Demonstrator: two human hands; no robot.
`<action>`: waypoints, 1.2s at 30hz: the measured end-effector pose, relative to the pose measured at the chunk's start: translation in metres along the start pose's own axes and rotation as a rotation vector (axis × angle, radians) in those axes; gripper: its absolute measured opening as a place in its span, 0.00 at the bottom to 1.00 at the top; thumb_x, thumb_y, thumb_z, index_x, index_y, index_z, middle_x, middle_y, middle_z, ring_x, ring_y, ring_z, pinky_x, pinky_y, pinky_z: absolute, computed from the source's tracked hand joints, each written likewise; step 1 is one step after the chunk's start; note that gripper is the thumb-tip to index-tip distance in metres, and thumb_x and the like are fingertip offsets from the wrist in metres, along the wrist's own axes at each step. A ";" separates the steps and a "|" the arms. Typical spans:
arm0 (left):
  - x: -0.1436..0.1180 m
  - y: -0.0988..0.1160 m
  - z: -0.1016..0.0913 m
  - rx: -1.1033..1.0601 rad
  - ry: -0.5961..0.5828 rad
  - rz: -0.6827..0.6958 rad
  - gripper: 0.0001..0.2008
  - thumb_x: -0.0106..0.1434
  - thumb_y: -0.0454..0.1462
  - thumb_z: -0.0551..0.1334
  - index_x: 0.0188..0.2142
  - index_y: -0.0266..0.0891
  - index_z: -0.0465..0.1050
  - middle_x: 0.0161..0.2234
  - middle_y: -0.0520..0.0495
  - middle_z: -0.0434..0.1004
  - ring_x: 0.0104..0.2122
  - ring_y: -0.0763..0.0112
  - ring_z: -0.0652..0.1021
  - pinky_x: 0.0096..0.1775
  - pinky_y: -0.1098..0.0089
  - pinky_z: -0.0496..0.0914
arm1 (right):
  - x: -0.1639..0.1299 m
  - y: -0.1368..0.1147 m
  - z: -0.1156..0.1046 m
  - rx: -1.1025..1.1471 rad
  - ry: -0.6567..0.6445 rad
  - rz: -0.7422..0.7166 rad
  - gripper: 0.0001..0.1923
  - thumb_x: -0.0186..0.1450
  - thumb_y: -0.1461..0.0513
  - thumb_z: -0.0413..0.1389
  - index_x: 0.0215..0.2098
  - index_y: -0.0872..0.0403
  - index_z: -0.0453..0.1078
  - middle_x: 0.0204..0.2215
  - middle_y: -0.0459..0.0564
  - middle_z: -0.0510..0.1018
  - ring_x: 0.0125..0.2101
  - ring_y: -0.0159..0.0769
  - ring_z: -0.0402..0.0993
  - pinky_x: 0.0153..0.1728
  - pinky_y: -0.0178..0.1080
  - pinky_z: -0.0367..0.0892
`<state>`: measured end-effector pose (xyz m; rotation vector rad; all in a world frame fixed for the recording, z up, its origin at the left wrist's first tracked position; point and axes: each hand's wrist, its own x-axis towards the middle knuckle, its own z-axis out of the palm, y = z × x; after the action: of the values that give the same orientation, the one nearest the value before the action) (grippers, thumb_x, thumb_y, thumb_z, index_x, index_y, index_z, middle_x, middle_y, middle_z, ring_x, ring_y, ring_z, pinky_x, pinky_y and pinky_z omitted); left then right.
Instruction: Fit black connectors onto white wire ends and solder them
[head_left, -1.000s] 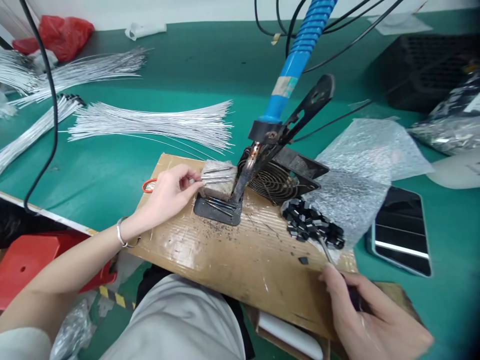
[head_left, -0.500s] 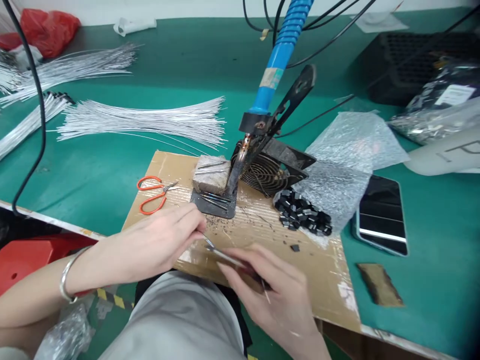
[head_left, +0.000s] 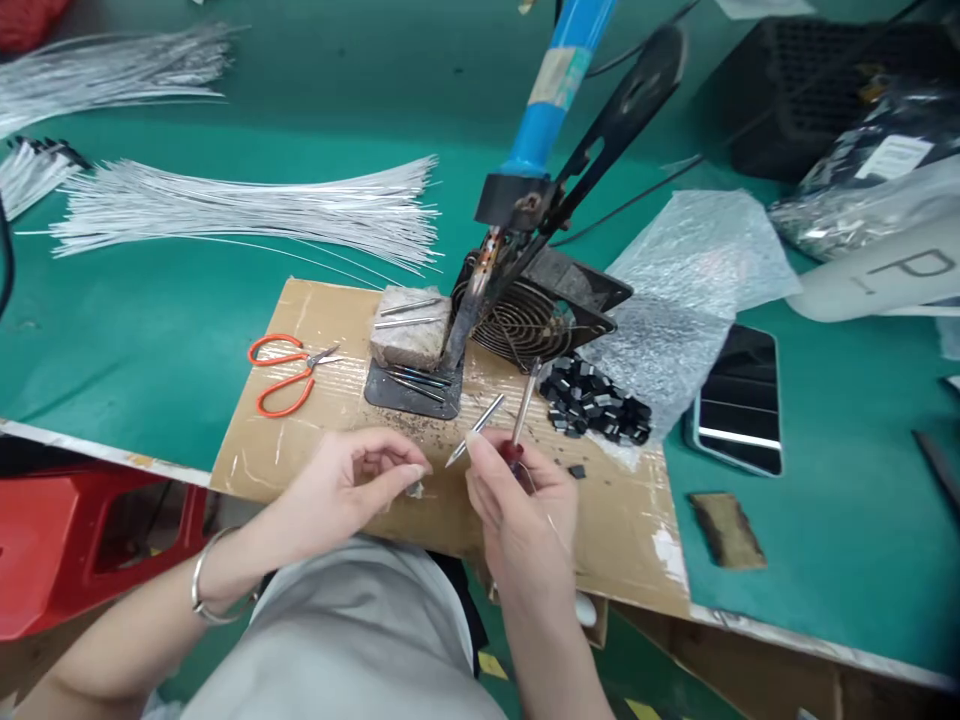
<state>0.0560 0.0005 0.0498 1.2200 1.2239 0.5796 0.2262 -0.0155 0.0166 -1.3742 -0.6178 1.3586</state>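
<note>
My right hand [head_left: 529, 500] is closed around two things above the cardboard [head_left: 600, 550]. One is a pointed metal rod [head_left: 480, 430], like a soldering iron tip, pinched by the thumb with its point down-left. The other is a screwdriver [head_left: 527, 405] with a red handle, its shaft pointing up. To the left, my left hand [head_left: 375, 475] has thumb and forefinger pinched together; a small greyish scrap [head_left: 415, 489] shows under the fingertips, too small to name. Beyond the hands, several similar rods [head_left: 418, 382] lie on a black metal plate [head_left: 405, 402] beside a grey block [head_left: 409, 345].
A blue-handled soldering iron [head_left: 540, 130] slants down over the block and a small black fan [head_left: 525, 320]. Orange-handled scissors [head_left: 289, 375] lie left. Black plastic pieces [head_left: 596, 400] and bubble wrap [head_left: 690, 270] sit right, near a phone [head_left: 739, 400]. White wires [head_left: 255, 210] lie behind.
My hands have drawn apart; the left was holding a thin end against the rod's tip. My right hand has turned upward, showing rod and screwdriver. The camera view has shifted.
</note>
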 end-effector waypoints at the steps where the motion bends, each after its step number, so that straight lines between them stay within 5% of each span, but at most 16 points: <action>1: 0.000 -0.003 0.004 -0.060 0.003 -0.012 0.09 0.66 0.41 0.64 0.38 0.37 0.78 0.28 0.49 0.77 0.26 0.72 0.72 0.29 0.71 0.67 | 0.001 0.001 0.001 0.039 -0.008 0.025 0.18 0.57 0.49 0.71 0.28 0.54 0.75 0.15 0.36 0.57 0.17 0.23 0.45 0.17 0.31 0.44; 5: 0.000 -0.004 0.013 -0.176 0.052 0.028 0.07 0.65 0.39 0.65 0.39 0.37 0.78 0.27 0.51 0.74 0.25 0.74 0.70 0.28 0.71 0.67 | 0.002 0.004 0.005 0.062 -0.031 0.056 0.19 0.57 0.49 0.72 0.29 0.54 0.75 0.16 0.35 0.58 0.17 0.22 0.44 0.17 0.31 0.43; 15: 0.001 -0.006 0.015 -0.180 0.077 0.063 0.04 0.65 0.36 0.65 0.38 0.37 0.77 0.26 0.53 0.72 0.26 0.74 0.70 0.30 0.71 0.66 | 0.001 0.010 0.009 -0.042 0.016 -0.027 0.13 0.61 0.52 0.70 0.31 0.53 0.79 0.24 0.44 0.76 0.24 0.29 0.67 0.24 0.32 0.61; 36: 0.008 -0.014 0.010 -0.296 0.191 0.008 0.09 0.60 0.39 0.73 0.37 0.37 0.81 0.27 0.49 0.79 0.24 0.73 0.75 0.27 0.74 0.72 | 0.006 0.001 0.027 -0.305 0.083 -0.308 0.07 0.63 0.58 0.67 0.29 0.51 0.81 0.23 0.41 0.79 0.24 0.30 0.73 0.27 0.31 0.69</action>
<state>0.0642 -0.0007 0.0331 0.9368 1.2403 0.8660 0.2021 -0.0026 0.0187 -1.4946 -0.9671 0.9835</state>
